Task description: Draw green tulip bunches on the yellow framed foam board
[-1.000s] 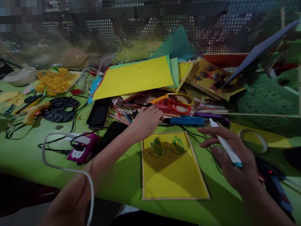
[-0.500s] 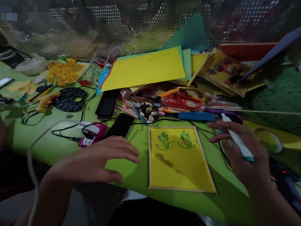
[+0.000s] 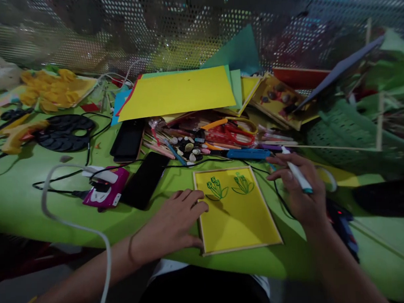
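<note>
A yellow card (image 3: 239, 223) with a thin pale wooden border lies on the green table before me. Two green tulip drawings (image 3: 243, 184) fill its upper part. My left hand (image 3: 173, 221) is at the card's left edge, fingers apart, with fingertips over or on the border. To the right of the card, my right hand (image 3: 304, 190) is closed around a white marker (image 3: 298, 177) with a teal end. That marker slants across the fingers, clear of the card.
Behind the card lie a blue cutter (image 3: 248, 154), orange and red scissors (image 3: 237, 131) and stacked coloured paper (image 3: 176, 95). A black phone (image 3: 146, 180) and a magenta power strip (image 3: 107, 188) with cables sit left. A green basket (image 3: 343, 129) stands right.
My left hand has moved right, from above the table to the card's left edge. My right hand still holds the marker beside the card. The view has shifted to the right.
</note>
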The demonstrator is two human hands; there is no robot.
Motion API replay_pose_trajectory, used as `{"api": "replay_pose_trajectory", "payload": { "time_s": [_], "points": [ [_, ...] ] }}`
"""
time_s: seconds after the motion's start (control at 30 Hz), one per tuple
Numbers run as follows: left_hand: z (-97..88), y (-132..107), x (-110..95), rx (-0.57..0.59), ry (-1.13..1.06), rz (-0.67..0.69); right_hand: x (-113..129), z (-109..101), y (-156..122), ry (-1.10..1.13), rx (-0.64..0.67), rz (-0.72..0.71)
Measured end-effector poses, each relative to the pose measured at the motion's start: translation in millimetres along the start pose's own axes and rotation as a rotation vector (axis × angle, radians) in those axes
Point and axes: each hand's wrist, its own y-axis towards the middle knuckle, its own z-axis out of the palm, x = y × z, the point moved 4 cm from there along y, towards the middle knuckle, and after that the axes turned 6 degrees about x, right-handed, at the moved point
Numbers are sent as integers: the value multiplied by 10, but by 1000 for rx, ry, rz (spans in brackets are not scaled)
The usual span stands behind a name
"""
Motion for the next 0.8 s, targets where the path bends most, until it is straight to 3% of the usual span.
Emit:
{"api": "replay_pose_trajectory", "payload": {
  "time_s": [0.1,0.23,0.37,0.6,0.8],
  "points": [
    [-52,40,38,21,0,5,-4,-9,18,79,-34,17],
    [-334,124,160,59,22,56,28,-12,42,105,-52,16],
    [-561,297,413,-2,213,-139,48,-15,59,129,-64,22],
    [-444,589,571,-52,339,-174,58,-10,80,143,-124,1],
    [-469,724,596,-74,351,-193,76,-53,52,99,-172,-2]
  ]
}}
